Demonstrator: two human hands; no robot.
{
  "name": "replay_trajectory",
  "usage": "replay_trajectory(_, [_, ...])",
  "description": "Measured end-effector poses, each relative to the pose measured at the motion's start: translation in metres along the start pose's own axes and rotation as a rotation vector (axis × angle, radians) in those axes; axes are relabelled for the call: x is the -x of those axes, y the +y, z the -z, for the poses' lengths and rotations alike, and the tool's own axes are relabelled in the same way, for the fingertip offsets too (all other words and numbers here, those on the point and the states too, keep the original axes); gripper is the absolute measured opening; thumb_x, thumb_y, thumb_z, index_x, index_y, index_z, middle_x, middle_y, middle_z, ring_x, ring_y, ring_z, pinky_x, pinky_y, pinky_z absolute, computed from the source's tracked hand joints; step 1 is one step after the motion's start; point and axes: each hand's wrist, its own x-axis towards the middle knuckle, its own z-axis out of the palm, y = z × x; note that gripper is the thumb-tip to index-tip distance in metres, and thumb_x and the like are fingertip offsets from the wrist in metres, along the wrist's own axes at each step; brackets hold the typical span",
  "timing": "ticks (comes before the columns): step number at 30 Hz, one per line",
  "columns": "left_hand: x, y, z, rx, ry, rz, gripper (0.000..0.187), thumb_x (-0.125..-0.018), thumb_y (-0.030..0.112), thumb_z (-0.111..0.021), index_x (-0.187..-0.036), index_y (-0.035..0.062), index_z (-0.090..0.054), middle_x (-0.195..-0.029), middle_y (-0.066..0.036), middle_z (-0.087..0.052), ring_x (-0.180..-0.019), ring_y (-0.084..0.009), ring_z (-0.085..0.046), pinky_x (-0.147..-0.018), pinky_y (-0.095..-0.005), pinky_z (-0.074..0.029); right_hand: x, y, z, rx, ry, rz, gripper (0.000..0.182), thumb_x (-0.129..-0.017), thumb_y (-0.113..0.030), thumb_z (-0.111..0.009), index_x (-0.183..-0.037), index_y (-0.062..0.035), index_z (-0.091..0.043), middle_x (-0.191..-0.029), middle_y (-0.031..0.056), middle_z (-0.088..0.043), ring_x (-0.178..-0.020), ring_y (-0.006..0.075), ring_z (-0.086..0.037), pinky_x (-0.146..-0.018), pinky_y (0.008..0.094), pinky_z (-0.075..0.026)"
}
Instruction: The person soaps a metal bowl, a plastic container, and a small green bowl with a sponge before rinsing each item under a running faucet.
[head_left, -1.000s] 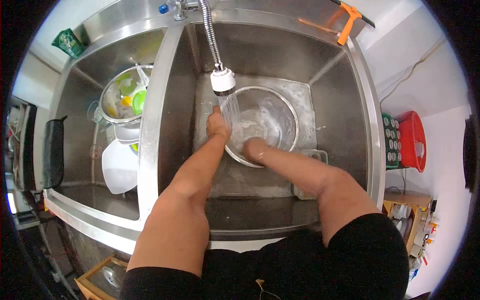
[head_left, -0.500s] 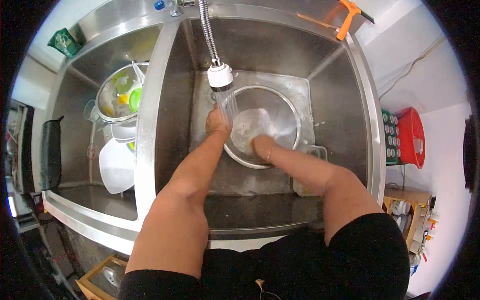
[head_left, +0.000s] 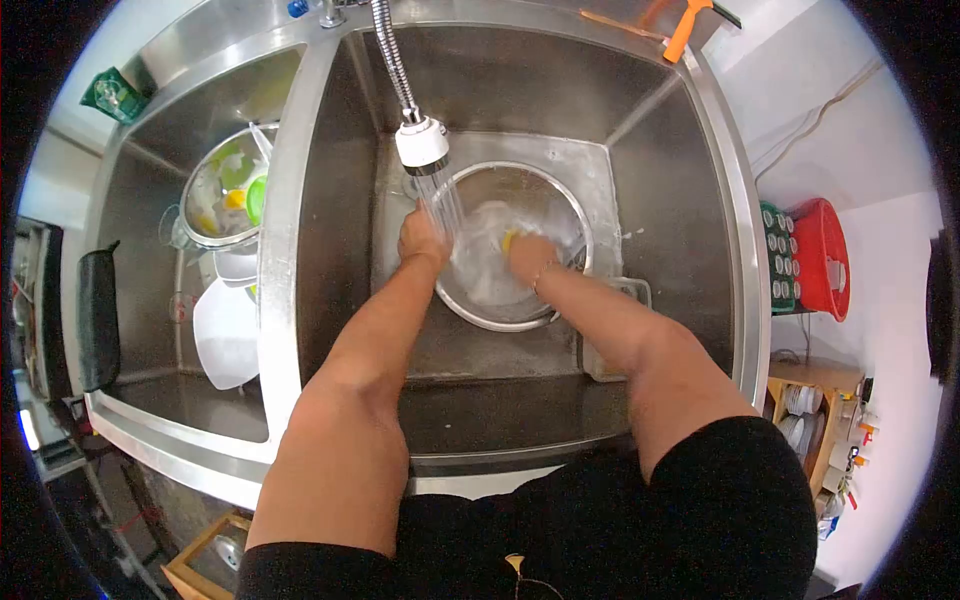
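A large round metal bowl (head_left: 586, 235) sits on the floor of the right sink basin, with soapy water in it. At its left rim is my left hand (head_left: 422, 238), closed on the edge, fingers partly hidden behind the falling water. My right hand (head_left: 532, 257) is inside the bowl, a little blurred, closed on a yellow sponge (head_left: 508, 242) that shows past the fingers. Water runs from the white spray head (head_left: 422, 145) above, falling beside my left hand and into the bowl's left side.
A clear plastic container (head_left: 630, 290) lies under my right forearm. The left basin holds a metal bowl (head_left: 222, 243) with a green item (head_left: 256, 200) and white dishes (head_left: 225, 335). An orange-handled squeegee (head_left: 682, 32) rests at the back right corner. A red basket (head_left: 822, 262) hangs at right.
My right hand has moved up inside the bowl, away from its lower rim, and the yellow sponge shows more. My left hand stays at the rim. The whole view has shifted slightly.
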Motion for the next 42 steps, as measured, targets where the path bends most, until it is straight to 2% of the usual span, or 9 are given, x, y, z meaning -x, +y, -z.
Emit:
replay_trajectory(5, [-0.004,0.0,-0.005,-0.012,0.069,-0.011,0.027,-0.084,0.025,-0.044,-0.106,0.0095,-0.049,-0.1,-0.02,-0.058,-0.096,-0.038,-0.054,-0.083,-0.0442,-0.043,0.03,-0.048,-0.007,0.134,-0.203,0.368,0.016,-0.069,-0.015,-0.056,-0.076,-0.0035,-0.064,-0.083,0.0194,-0.062,-0.074,0.031,-0.061,-0.068,0.0392,-0.048])
replay_trajectory(11, [-0.032,-0.023,-0.023,0.056,0.118,-0.056,0.027,-0.084,0.024,-0.044,-0.106,0.0079,-0.048,-0.099,-0.021,-0.058,-0.095,-0.0385,-0.055,-0.083,-0.0446,-0.042,-0.004,-0.02,-0.003,-0.171,0.281,0.171,0.022,-0.075,-0.016,-0.049,-0.075,-0.0019,-0.065,-0.078,0.0199,-0.062,-0.075,0.0332,-0.062,-0.066,0.0416,-0.05])
replay_trajectory(19, [-0.027,-0.017,-0.021,0.122,0.117,0.079,0.029,-0.086,0.026,-0.039,-0.106,0.0065,-0.048,-0.1,-0.02,-0.058,-0.096,-0.037,-0.055,-0.083,-0.0444,-0.041,0.008,-0.035,0.001,-0.127,0.074,0.353,0.024,-0.066,-0.02,-0.062,-0.078,-0.0001,-0.065,-0.081,0.0214,-0.061,-0.079,0.0356,-0.06,-0.073,0.0393,-0.048])
replay_trajectory(22, [-0.035,-0.027,-0.026,-0.06,0.064,-0.085,0.034,-0.09,0.029,-0.03,-0.107,0.0061,-0.049,-0.102,-0.021,-0.057,-0.098,-0.037,-0.054,-0.085,-0.0438,-0.04,-0.001,-0.028,0.032,-0.189,-0.042,0.154,0.031,-0.063,-0.027,-0.068,-0.082,-0.0025,-0.064,-0.085,0.0187,-0.063,-0.081,0.0319,-0.061,-0.072,0.0375,-0.048])
replay_trajectory(26, [-0.043,-0.035,-0.035,0.082,0.11,0.012,0.041,-0.091,0.031,-0.024,-0.109,0.0049,-0.049,-0.102,-0.021,-0.057,-0.1,-0.0373,-0.052,-0.086,-0.043,-0.039,0.006,0.005,0.084,-0.361,0.065,0.415,0.029,-0.064,-0.022,-0.065,-0.081,0.0013,-0.063,-0.08,0.0182,-0.063,-0.073,0.0305,-0.062,-0.065,0.0361,-0.05])
replay_trajectory(28, [-0.045,-0.036,-0.037,0.04,0.111,-0.023,0.042,-0.091,0.032,-0.023,-0.11,0.0045,-0.049,-0.103,-0.021,-0.057,-0.1,-0.0374,-0.052,-0.087,-0.0428,-0.039,0.022,0.038,0.126,0.004,-0.14,0.362,0.024,-0.067,-0.018,-0.06,-0.074,0.005,-0.062,-0.074,0.0188,-0.063,-0.063,0.0284,-0.062,-0.059,0.0355,-0.05])
replay_trajectory(32, [-0.039,-0.028,-0.032,0.226,0.094,0.103,0.049,-0.091,0.036,-0.019,-0.103,0.0031,-0.054,-0.104,-0.021,-0.057,-0.099,-0.0373,-0.052,-0.087,-0.0424,-0.038,0.087,0.102,0.117,-0.142,-0.806,0.012,0.023,-0.07,-0.015,-0.054,-0.053,-0.0009,-0.059,-0.051,0.0133,-0.057,-0.046,0.0268,-0.057,-0.048,0.0364,-0.049])
replay_trajectory(37, [-0.024,-0.019,-0.026,0.05,0.142,-0.001,0.053,-0.091,0.039,-0.019,-0.098,0.0014,-0.056,-0.103,-0.021,-0.057,-0.099,-0.0368,-0.052,-0.087,-0.0422,-0.038,0.13,0.117,0.04,0.275,-0.354,0.338,0.036,-0.065,-0.019,-0.058,-0.092,0.005,-0.059,-0.092,0.0232,-0.059,-0.084,0.0351,-0.059,-0.072,0.0425,-0.048])
replay_trajectory(42, [-0.039,-0.026,-0.031,0.216,0.112,0.087,0.051,-0.091,0.039,-0.018,-0.098,0.0045,-0.056,-0.101,-0.021,-0.058,-0.097,-0.0355,-0.054,-0.086,-0.0427,-0.038,0.128,0.118,0.0,0.254,-0.238,0.158,0.05,-0.065,-0.018,-0.058,-0.109,0.0024,-0.05,-0.105,0.0239,-0.053,-0.094,0.0369,-0.054,-0.078,0.0432,-0.045])
